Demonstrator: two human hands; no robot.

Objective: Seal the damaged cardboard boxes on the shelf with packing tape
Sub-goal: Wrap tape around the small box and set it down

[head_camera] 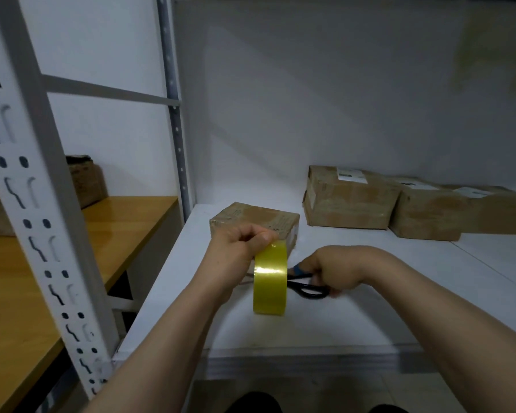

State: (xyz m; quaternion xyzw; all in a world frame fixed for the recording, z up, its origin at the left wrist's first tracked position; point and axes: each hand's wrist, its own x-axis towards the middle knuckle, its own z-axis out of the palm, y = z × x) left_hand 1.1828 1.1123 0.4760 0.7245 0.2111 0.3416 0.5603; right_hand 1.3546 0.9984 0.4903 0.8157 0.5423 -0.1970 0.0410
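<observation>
A small cardboard box sits on the white shelf, near its left end. My left hand grips the top of a yellowish roll of packing tape, held on edge just in front of the box. My right hand grips the black handles of a pair of scissors to the right of the roll. The blades point left behind the roll and are mostly hidden. Whether a strip of tape runs from the roll to the box is unclear.
Three larger cardboard boxes with white labels line the back right of the shelf. A white perforated upright stands at left. Beyond it a wooden shelf holds brown boxes. A white wall closes the back.
</observation>
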